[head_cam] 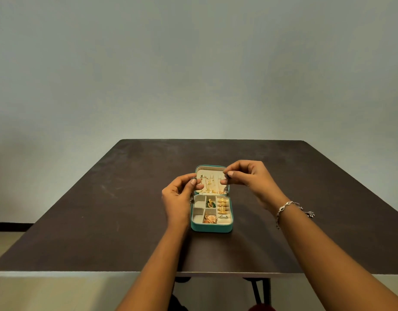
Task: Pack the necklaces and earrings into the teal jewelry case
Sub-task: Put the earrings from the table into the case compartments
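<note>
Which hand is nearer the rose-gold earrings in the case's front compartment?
Left. The left hand is beside the case's left wall, just left of the earrings; the right hand is up at the lid's right edge, farther off. Both pinch a dark chain.

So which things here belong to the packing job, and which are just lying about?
Job: case; gold necklaces in its lid; earrings in its base; dark chain, pinched by left hand and right hand.
Just there: table; bracelet on the right wrist.
</note>
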The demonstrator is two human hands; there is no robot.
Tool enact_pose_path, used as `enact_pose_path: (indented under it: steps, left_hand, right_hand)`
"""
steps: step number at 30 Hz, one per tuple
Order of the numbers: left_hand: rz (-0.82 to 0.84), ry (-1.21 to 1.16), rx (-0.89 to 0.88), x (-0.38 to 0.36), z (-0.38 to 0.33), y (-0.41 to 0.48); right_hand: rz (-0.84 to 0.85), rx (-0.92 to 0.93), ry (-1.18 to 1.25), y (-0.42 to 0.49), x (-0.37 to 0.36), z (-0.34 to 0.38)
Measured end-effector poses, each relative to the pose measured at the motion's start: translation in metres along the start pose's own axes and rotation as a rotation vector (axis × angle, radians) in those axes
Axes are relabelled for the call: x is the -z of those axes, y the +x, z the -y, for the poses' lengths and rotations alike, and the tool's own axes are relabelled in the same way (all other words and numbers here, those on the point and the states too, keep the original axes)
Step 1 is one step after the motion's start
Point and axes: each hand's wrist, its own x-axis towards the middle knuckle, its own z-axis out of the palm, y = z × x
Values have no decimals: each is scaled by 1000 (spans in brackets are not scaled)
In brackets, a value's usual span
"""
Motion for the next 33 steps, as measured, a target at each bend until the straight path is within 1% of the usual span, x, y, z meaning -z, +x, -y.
enact_pose_path:
  steps: [5, 11, 17, 25, 33]
  left_hand:
    - [-33, -27, 7, 16, 12, 3]
    - [-28, -46, 1, 23, 15, 4]
    - [-36, -53, -8, 28, 16, 7]
    - [-64, 12, -21, 30, 16, 12]
    - [-44, -32, 34, 29, 19, 12]
  right_hand:
    - [15, -20, 0, 12, -24, -5]
    - [31, -8, -42, 20, -45, -16]
    - [64, -3, -168, 25, -60, -32]
    - [59, 20, -503, 31, -65, -43]
    - [152, 52, -812, 39, -66, -50]
